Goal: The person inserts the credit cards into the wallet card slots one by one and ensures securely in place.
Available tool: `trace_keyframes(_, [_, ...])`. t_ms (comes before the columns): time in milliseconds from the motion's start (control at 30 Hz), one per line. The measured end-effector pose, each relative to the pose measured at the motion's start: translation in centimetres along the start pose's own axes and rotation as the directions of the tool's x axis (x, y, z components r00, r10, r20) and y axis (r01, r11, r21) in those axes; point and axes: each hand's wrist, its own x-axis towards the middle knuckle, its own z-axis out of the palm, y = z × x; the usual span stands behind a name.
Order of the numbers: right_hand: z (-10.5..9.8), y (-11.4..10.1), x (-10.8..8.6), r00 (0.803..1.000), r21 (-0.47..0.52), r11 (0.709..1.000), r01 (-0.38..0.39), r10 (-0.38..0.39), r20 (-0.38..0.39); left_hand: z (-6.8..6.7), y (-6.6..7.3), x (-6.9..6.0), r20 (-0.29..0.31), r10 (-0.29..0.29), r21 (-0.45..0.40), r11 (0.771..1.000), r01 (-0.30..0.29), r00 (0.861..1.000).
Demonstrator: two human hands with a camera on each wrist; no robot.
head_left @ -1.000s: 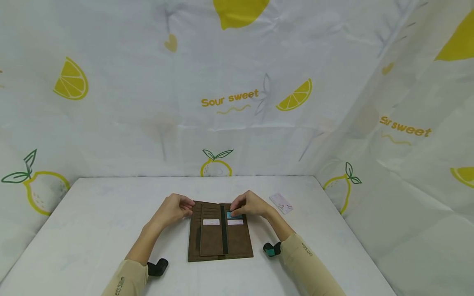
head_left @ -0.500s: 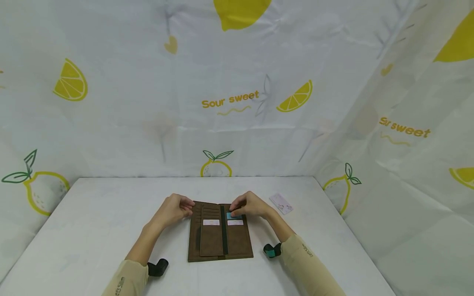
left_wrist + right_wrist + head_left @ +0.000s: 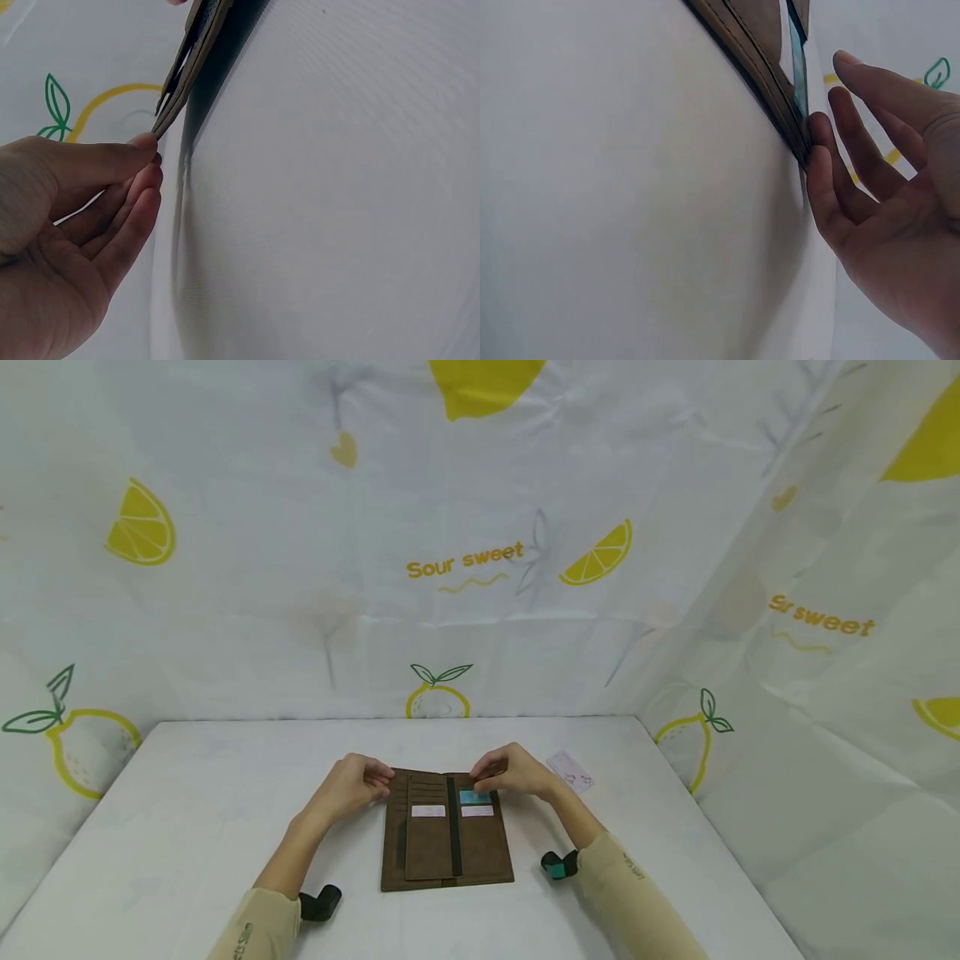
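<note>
A brown bifold wallet (image 3: 431, 852) lies spread out on the white table. My left hand (image 3: 347, 789) pinches its upper left corner between thumb and fingers, as the left wrist view shows. Over the upper right corner is my right hand (image 3: 517, 772), its thumb apart from the fingers and nothing pinched between them. In the right wrist view its lower fingertips (image 3: 821, 154) are at the wallet's corner. A blue card (image 3: 471, 797) sits in a right-side slot, above a pale pink card (image 3: 477, 811). Another pale pink card (image 3: 428, 811) shows in the left panel.
A loose pale pink card (image 3: 572, 772) lies on the white table (image 3: 225, 827), right of the wallet and beyond my right hand. White lemon-printed sheeting (image 3: 285, 635) hangs behind the table and along its right side.
My right hand has let go of the blue card and shifted slightly up and right, so more of the card shows. My left hand and the wallet look almost unmoved.
</note>
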Motion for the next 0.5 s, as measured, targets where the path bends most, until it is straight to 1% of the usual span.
trace_keyframes(133, [-1.3, -0.1, -0.6, 0.998, -0.061, 0.998, 0.002, -0.006, -0.056, 0.0, 0.0, 0.1, -0.001, 0.000, 0.005, 1.000, 0.000, 1.000])
trace_keyframes(200, [-2.1, -0.1, -1.0, 0.995, -0.090, 0.996, -0.018, 0.008, -0.103, 0.0, 0.0, 0.1, -0.007, 0.000, 0.011, 1.000, 0.000, 1.000])
trace_keyframes(267, [-2.9, 0.1, -1.5, 0.987, -0.103, 0.993, -0.053, 0.037, -0.158, 0.0, -0.1, 0.0, -0.009, 0.001, 0.015, 1.000, -0.001, 1.000])
trace_keyframes(400, [-4.3, 1.1, -2.5, 0.957, -0.096, 0.986, -0.135, 0.105, -0.270, 0.1, -0.2, 0.0, -0.011, 0.003, 0.018, 1.000, -0.003, 1.000])
trace_keyframes(500, [-5.2, 2.3, -3.3, 0.927, -0.095, 0.979, -0.181, 0.137, -0.348, 0.1, -0.3, 0.0, -0.012, 0.009, 0.019, 1.000, -0.009, 1.000])
